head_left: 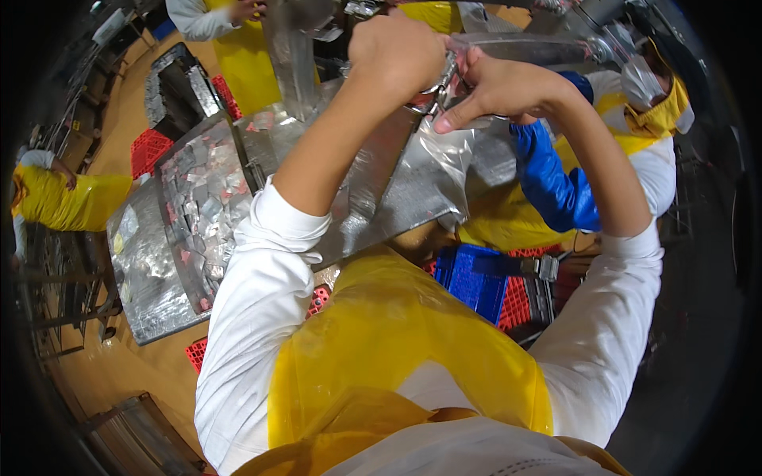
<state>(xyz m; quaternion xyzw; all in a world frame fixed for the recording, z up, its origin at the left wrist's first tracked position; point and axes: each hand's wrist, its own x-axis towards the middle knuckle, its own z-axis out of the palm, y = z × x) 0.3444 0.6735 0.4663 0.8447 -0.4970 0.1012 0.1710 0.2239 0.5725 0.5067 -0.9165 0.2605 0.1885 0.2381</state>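
Note:
My left hand (pixel 397 54) is closed in a fist at the top of the head view, and whatever it grips is hidden behind its fingers. Close to its right, my right hand (pixel 508 86) has curled fingers and a thumb pointing left; what lies in the fingers cannot be made out. Between both hands sits a shiny metal fitting (pixel 436 94) with pinkish residue around it. Below the right thumb, a glossy clear plastic sheet or bag (pixel 446 159) hangs over the steel table (pixel 373 214). A clear tube-like piece (pixel 524 49) extends right behind my hands.
A steel tray (pixel 178 258) of small silvery pieces lies left. A blue bin (pixel 470 284) and red crate (pixel 514 301) stand below the table's right side. A person in blue sleeves (pixel 552 178) works close at right; others in yellow aprons (pixel 246 67) stand beyond and far left.

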